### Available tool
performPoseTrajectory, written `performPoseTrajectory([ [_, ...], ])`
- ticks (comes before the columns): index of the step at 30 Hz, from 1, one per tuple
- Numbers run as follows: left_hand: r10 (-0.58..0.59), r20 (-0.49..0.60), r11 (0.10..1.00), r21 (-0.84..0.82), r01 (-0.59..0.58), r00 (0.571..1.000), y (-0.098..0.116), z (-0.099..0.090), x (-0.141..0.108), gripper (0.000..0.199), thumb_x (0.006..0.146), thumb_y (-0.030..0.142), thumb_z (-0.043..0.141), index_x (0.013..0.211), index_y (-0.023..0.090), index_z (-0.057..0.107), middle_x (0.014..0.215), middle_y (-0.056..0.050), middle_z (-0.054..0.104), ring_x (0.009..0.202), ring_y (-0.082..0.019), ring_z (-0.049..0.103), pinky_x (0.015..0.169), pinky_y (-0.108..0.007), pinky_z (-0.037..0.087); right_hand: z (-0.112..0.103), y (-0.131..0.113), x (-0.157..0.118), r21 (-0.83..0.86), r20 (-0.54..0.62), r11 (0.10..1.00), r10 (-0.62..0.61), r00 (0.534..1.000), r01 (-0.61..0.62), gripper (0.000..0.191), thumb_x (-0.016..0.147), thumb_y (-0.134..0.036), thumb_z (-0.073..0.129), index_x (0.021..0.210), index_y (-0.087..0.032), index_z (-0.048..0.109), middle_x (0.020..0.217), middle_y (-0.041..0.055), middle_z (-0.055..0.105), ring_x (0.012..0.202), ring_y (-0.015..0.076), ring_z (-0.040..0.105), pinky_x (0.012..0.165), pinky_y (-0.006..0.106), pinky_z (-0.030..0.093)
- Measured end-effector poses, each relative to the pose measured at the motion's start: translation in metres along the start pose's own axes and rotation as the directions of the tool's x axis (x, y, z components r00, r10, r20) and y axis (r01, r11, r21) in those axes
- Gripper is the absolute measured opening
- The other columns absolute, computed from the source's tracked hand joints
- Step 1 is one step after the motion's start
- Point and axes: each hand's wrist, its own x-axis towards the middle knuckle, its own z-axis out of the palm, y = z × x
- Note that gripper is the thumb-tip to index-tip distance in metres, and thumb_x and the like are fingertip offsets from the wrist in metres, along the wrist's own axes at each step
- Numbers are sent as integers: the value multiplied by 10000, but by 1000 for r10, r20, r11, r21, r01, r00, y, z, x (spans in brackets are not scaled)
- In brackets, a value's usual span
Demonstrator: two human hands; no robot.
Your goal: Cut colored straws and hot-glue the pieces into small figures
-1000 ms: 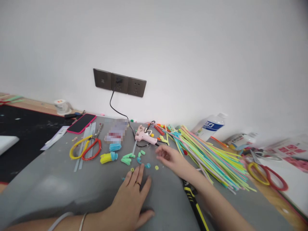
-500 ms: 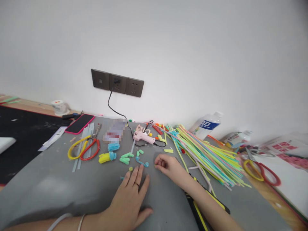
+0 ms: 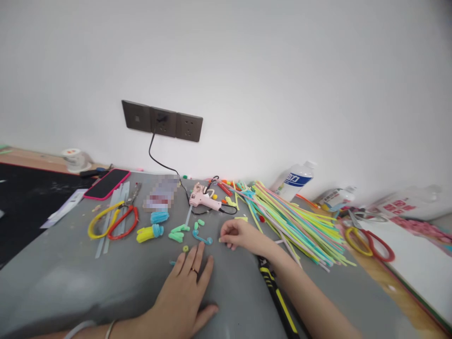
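My left hand (image 3: 185, 287) lies flat on the grey table mat (image 3: 88, 278), fingers spread, with a ring on one finger. Its fingertips are beside a curled blue pipe-cleaner piece (image 3: 202, 238) and a small green coil (image 3: 185, 248). To the right, my right hand (image 3: 240, 235) is closed in a pinch; what it holds, if anything, is too small to name. Green bent pieces (image 3: 177, 233) lie beyond my left hand, near a pink glue gun (image 3: 205, 197). Left of them sit a yellow bundle (image 3: 148, 233) and a blue bundle (image 3: 159, 217).
Many pipe cleaners (image 3: 300, 221) spread at the right, with a black-and-yellow tool (image 3: 278, 301) under my right forearm. Red-and-yellow pliers (image 3: 120, 216) and a phone (image 3: 108, 184) lie left. A white bottle (image 3: 294, 181) stands by the wall; scissors (image 3: 369, 242) lie far right.
The whole view has shifted, so the table items appear farther left. My right hand has moved slightly nearer the curled blue piece, still pinched. My left hand stays flat.
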Motion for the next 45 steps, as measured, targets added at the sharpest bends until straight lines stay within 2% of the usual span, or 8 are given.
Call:
performPoseTrajectory([
  [4,17,-87,999,33,-14,996,0,5,-2,745,834,535,645,1461,170,471,1557,-256,341,1346,-439,448,1050,-539,386,-7,-2,9,150,43,989,4,999,-11,238,723,-372,718,776,-169,605,624,-28,599,576,106,573,589,235,519],
  [8,3,-127,999,46,3,992,1,5,-2,725,809,537,671,1427,193,511,1588,-240,290,1346,-442,438,1046,-532,381,-5,-7,13,115,68,992,-68,995,60,226,740,-377,700,771,-165,631,642,-42,556,553,90,514,545,214,471],
  [13,-22,-60,1000,14,23,998,1,-1,0,731,806,538,671,1434,200,507,1602,-231,258,1370,-450,405,1053,-550,379,5,-15,12,-37,32,994,-98,995,99,103,811,-249,621,772,-158,647,642,-39,569,537,95,495,526,215,399],
  [18,-53,56,997,-44,56,997,2,-12,4,723,820,535,661,1441,200,505,1600,-223,263,1382,-465,387,1058,-578,383,16,-22,7,-239,-64,960,-162,985,143,98,838,-129,566,820,-154,658,741,0,631,663,136,566,602,229,419],
  [21,-67,93,995,-70,73,993,3,-17,6,738,809,527,682,1442,189,506,1588,-239,276,1390,-475,372,1067,-596,374,21,-22,5,-391,-122,900,-260,958,195,110,856,-110,564,817,-156,656,816,24,640,714,150,580,655,246,430],
  [25,-76,121,991,-99,88,990,3,-21,7,767,794,518,707,1454,193,489,1587,-242,272,1397,-463,372,1078,-594,376,26,-25,1,-555,-154,804,-350,924,212,143,857,-50,571,790,-156,640,815,31,628,742,158,575,695,258,413],
  [33,-83,232,984,-134,117,969,3,-32,12,772,808,475,699,1476,175,454,1583,-269,247,1421,-469,322,1088,-634,352,33,-33,-3,-674,-134,724,-316,939,147,144,868,-56,587,794,-166,645,837,24,641,740,153,590,668,251,372],
  [45,-75,230,978,-174,117,970,3,-33,11,773,805,471,686,1470,154,450,1607,-254,185,1452,-460,257,1116,-650,292,35,-37,-3,-727,-135,677,-306,942,116,122,899,-101,588,838,-175,663,898,45,676,789,174,633,670,256,369],
])
